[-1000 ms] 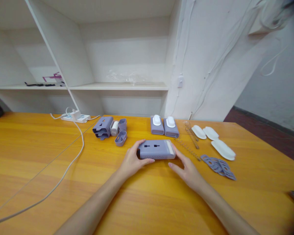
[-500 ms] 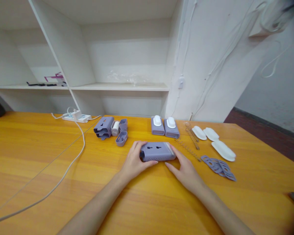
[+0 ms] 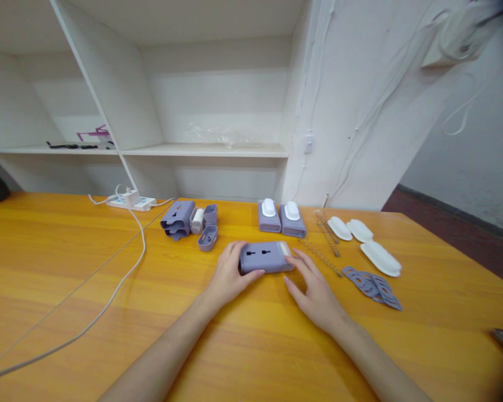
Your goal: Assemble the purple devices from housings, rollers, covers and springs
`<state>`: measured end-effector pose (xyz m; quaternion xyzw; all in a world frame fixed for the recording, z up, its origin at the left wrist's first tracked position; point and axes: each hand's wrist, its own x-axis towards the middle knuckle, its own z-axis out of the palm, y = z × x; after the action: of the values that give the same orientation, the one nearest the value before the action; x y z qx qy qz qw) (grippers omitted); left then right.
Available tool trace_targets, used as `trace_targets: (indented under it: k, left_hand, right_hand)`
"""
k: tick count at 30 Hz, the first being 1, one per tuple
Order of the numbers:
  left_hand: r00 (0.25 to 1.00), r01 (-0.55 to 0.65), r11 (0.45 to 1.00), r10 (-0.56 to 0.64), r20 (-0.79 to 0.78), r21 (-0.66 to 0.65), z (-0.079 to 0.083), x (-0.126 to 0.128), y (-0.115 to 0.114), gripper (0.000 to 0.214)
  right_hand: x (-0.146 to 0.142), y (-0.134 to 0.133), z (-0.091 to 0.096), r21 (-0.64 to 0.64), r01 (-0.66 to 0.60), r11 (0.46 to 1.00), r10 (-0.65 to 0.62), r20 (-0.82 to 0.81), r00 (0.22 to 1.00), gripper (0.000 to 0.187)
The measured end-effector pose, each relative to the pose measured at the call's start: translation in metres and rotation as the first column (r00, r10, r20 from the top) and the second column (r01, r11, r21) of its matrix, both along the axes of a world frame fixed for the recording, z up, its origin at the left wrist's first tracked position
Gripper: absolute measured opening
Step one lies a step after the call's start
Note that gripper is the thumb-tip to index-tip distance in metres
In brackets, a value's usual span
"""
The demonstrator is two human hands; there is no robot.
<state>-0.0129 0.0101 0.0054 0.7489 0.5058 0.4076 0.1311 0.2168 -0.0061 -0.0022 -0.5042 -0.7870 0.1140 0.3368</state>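
1. Purple housing, with two dark slots facing up, is lying level between the hands over the mid-table; whether its base is touching the wood-grain tabletop cannot be confirmed.
2. Left hand is gripping the housing's left end, thumb along the near side.
3. Right hand is spreading its thumb clear while its fingers are meeting the right end, beside the white end piece.
4. Two white-capped purple units are standing behind.
5. Springs, white shells and flat purple plates are lying to the right.
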Motion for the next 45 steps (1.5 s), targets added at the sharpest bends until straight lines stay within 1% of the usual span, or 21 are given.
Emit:
trace_targets:
  k: [3,5,7,9,12,14,16,18,20,21,22,23,26,28,34,37,40,41,43,44,45]
  left_hand:
    - [1.000,-0.022,1.000,0.022,-0.008,0.019,0.004,0.001,-0.002,0.056]
    - [0.999,-0.027,0.999,0.027,-0.026,0.027,0.006,0.002,-0.003,0.053]
    - [0.999,-0.019,0.999,0.021,-0.048,0.030,0.007,0.002,-0.004,0.051]
    - [0.998,-0.008,1.000,0.010,-0.067,0.028,0.008,0.002,-0.005,0.049]
    - [0.997,-0.001,1.000,0.003,-0.083,0.020,0.007,0.001,-0.006,0.047]
    - [0.996,0.000,1.000,0.001,-0.084,0.016,0.007,0.001,-0.006,0.047]
    - [0.997,0.001,1.000,0.000,-0.081,0.015,0.006,0.001,-0.006,0.047]
    - [0.997,-0.001,1.000,0.002,-0.078,0.013,0.006,0.001,-0.006,0.047]
    - [0.997,0.000,1.000,0.000,-0.076,0.009,0.007,0.001,-0.006,0.047]
    - [0.997,0.002,1.000,-0.002,-0.074,0.006,0.007,0.001,-0.007,0.047]
    - [0.997,0.004,1.000,-0.004,-0.072,0.003,0.007,0.001,-0.007,0.047]
    - [0.998,0.006,1.000,-0.006,-0.070,-0.001,0.007,0.001,-0.007,0.047]
    - [0.997,0.008,1.000,-0.008,-0.071,-0.008,0.007,0.001,-0.007,0.047]
    - [0.997,0.010,1.000,-0.011,-0.075,-0.009,0.007,0.001,-0.007,0.047]
    - [0.997,0.007,1.000,-0.008,-0.075,-0.014,0.008,0.001,-0.008,0.047]
    - [0.998,0.019,1.000,-0.020,-0.060,-0.014,0.009,0.002,-0.008,0.047]
    - [0.998,0.042,0.999,-0.043,-0.041,-0.010,0.010,0.003,-0.007,0.048]
    - [0.998,0.049,0.999,-0.049,-0.037,-0.009,0.010,0.003,-0.007,0.049]
    - [0.998,0.059,0.998,-0.059,-0.034,-0.013,0.009,0.003,-0.007,0.051]
    - [0.997,0.062,0.998,-0.062,-0.034,-0.014,0.009,0.003,-0.007,0.053]
    - [0.997,0.065,0.998,-0.065,-0.034,-0.015,0.008,0.003,-0.007,0.055]
  right_hand:
    - [0.000,-0.001,0.001,0.069,0.028,0.997,-0.028,-0.013,1.000,0.032]
    - [0.002,0.001,0.002,0.146,0.088,0.985,-0.085,-0.028,0.996,0.029]
    - [0.009,0.005,0.005,0.243,0.174,0.954,-0.167,-0.052,0.985,0.029]
    - [0.020,0.012,0.008,0.334,0.269,0.903,-0.263,-0.061,0.963,0.026]
    - [0.044,0.022,0.013,0.403,0.474,0.783,-0.494,-0.061,0.867,0.027]
    - [0.062,0.028,0.014,0.401,0.593,0.698,-0.633,-0.042,0.773,0.030]
    - [0.079,0.032,0.013,0.381,0.684,0.622,-0.736,-0.014,0.677,0.034]
    - [0.096,0.035,0.010,0.359,0.741,0.568,-0.794,0.004,0.608,0.037]
    - [0.110,0.037,0.006,0.349,0.772,0.532,-0.828,0.022,0.560,0.042]
    - [0.116,0.038,0.004,0.340,0.773,0.536,-0.831,0.054,0.553,0.045]
    - [0.122,0.039,0.002,0.322,0.791,0.520,-0.847,0.074,0.526,0.046]
    - [0.127,0.040,0.000,0.286,0.802,0.524,-0.850,0.114,0.515,0.048]
    - [0.137,0.042,-0.006,0.149,0.827,0.542,-0.836,0.196,0.512,0.049]
    - [0.142,0.044,-0.009,0.112,0.836,0.537,-0.837,0.190,0.512,0.045]
    - [0.147,0.047,-0.013,0.094,0.881,0.463,-0.876,0.205,0.438,0.033]
    - [0.144,0.047,-0.007,0.136,0.872,0.470,-0.878,0.167,0.448,0.027]
    - [0.131,0.044,0.004,0.270,0.822,0.502,-0.854,0.007,0.519,0.028]
    - [0.123,0.042,0.008,0.328,0.785,0.526,-0.815,-0.070,0.575,0.028]
    - [0.102,0.036,0.014,0.384,0.689,0.615,-0.683,-0.177,0.708,0.028]
    - [0.089,0.032,0.017,0.380,0.662,0.646,-0.635,-0.215,0.742,0.029]
    - [0.075,0.028,0.018,0.361,0.626,0.692,-0.582,-0.235,0.778,0.030]
